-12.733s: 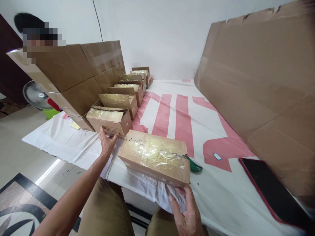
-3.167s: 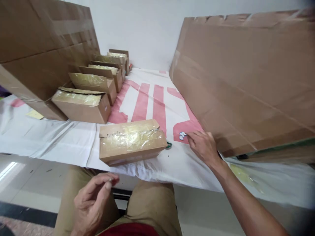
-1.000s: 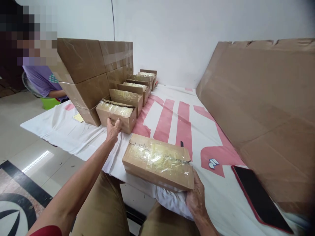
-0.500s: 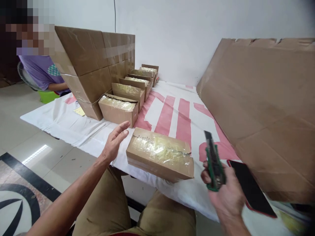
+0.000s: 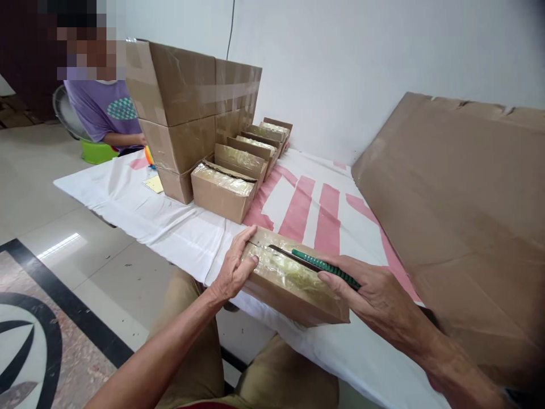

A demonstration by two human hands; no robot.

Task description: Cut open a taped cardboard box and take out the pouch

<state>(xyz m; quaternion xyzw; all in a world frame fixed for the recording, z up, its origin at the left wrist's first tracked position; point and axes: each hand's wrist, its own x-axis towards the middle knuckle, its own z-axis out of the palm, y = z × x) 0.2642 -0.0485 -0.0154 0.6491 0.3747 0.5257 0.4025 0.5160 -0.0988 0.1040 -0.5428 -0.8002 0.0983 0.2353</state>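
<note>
Left hand [image 5: 233, 270]: clasps the left end of the taped carton, fingers curled over its top edge
Right hand [image 5: 369, 292]: grips a green utility knife [image 5: 324, 266], blade laid along the tape seam
Taped carton [image 5: 293, 284]: lies at the near edge of the cloth-covered table [image 5: 140, 210]
Row of opened cartons [image 5: 238, 170]: along the table's left side, beside stacked large boxes [image 5: 187, 108]

Ahead of you a row of small boxes [image 5: 238, 176] runs beside two stacked cartons [image 5: 191, 113] on the white-and-red cloth [image 5: 298, 204]. A cardboard sheet [image 5: 460, 216] leans on your right; a person [image 5: 106, 108] sits behind the cartons.
</note>
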